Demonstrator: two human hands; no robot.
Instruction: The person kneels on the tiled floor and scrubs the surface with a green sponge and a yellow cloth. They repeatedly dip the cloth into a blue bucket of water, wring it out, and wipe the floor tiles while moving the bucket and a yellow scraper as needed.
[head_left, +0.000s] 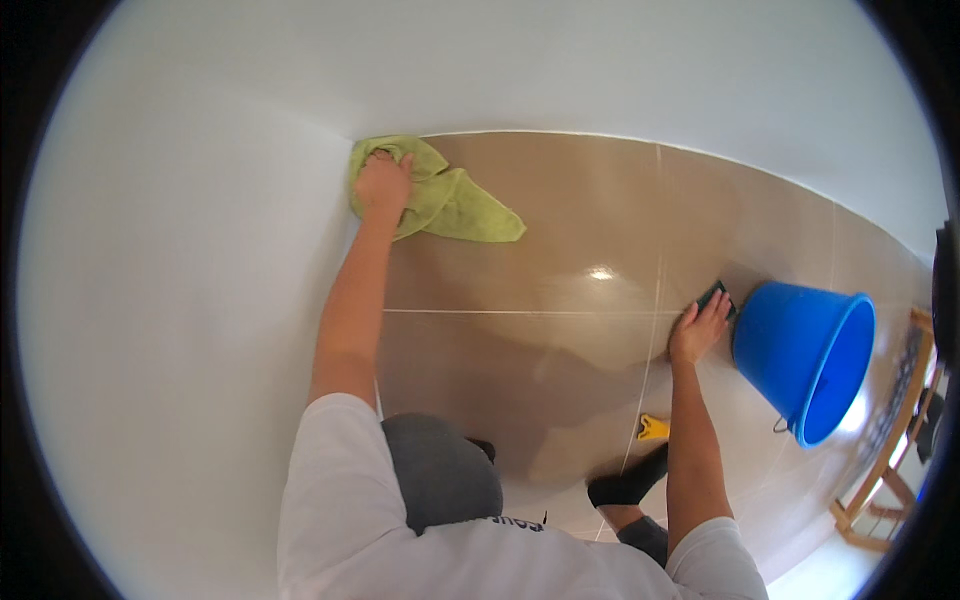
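My left hand (384, 182) presses a bunched yellow-green cloth (469, 206) onto the tiled floor (555, 195), in the corner where two white walls meet. One end of the cloth trails to the right. Farther right, my right hand (700, 328) rests flat on a dark green scouring pad (718, 294) against the floor, its fingers over part of the pad. Just right of that hand stands a blue plastic bucket (780, 337). A yellow tool (653, 427), perhaps a scraper, lies by my right forearm, partly hidden behind it.
White walls (187, 262) border the floor on the left and along the far side (600, 67). My foot in a black sock (626, 487) is near the yellow tool. A wooden-framed object (885, 450) stands at the far right, beyond the bucket.
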